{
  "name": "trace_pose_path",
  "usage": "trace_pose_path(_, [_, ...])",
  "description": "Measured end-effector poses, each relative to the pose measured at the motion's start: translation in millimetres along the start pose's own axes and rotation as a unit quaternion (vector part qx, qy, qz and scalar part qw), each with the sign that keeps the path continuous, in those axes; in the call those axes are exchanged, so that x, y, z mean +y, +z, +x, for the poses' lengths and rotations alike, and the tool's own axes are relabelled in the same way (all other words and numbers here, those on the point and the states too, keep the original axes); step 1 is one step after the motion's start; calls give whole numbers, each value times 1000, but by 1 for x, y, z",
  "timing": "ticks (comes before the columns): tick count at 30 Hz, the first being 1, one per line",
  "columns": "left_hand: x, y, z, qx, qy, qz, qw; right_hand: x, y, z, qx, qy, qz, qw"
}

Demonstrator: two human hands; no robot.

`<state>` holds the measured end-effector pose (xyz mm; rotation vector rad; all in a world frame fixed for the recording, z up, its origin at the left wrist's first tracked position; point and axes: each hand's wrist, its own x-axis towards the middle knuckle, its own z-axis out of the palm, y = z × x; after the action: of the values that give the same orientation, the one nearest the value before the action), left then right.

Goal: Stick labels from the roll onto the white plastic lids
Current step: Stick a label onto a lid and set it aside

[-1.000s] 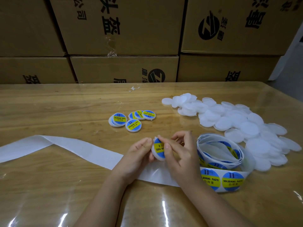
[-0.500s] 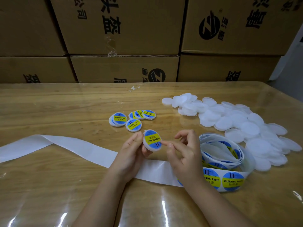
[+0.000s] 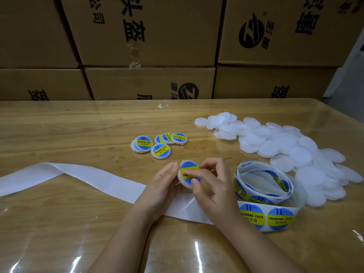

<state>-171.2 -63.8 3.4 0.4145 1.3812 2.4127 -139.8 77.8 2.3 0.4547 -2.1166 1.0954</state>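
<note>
My left hand holds a white plastic lid with a blue and yellow label on it, just above the table. My right hand grips the same lid, thumb and a finger pressed on the label. The label roll lies right of my hands, with two labels showing on its free end. A pile of bare white lids spreads at the right. Several labelled lids lie in a cluster behind my hands.
A long strip of empty white backing paper runs from the left edge under my wrists. Stacked cardboard boxes stand along the table's far edge. The wooden table has a glossy clear cover.
The lid was lifted and turned face up in my left hand half a second ago. Now it sits lower, and my right hand's fingers have come back onto the label.
</note>
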Motion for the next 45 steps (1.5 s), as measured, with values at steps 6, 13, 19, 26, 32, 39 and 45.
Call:
trace_pose_path(6, [-1, 2, 2, 12, 1, 11, 1000, 5, 4, 1, -73, 160, 93, 980])
trace_pose_path(13, [-10, 0, 4, 53, 38, 125, 990, 8, 3, 3, -56, 168, 78, 981])
trace_pose_path(19, [-8, -1, 4, 93, 59, 122, 986, 5, 6, 2, -106, 158, 69, 979])
trace_pose_path(26, [-7, -1, 5, 135, 77, 179, 972, 3, 3, 3, -108, 174, 133, 970])
trace_pose_path(32, [-8, 3, 6, 165, 114, 234, 951, 5, 6, 1, -89, 201, 197, 955])
trace_pose_path(39, [-14, 7, 6, 183, 153, 308, 921, 6, 8, 0, -76, 226, 239, 941])
trace_pose_path(45, [-16, 13, 1, 145, 172, 404, 887, 7, 3, 2, -40, 278, 248, 927])
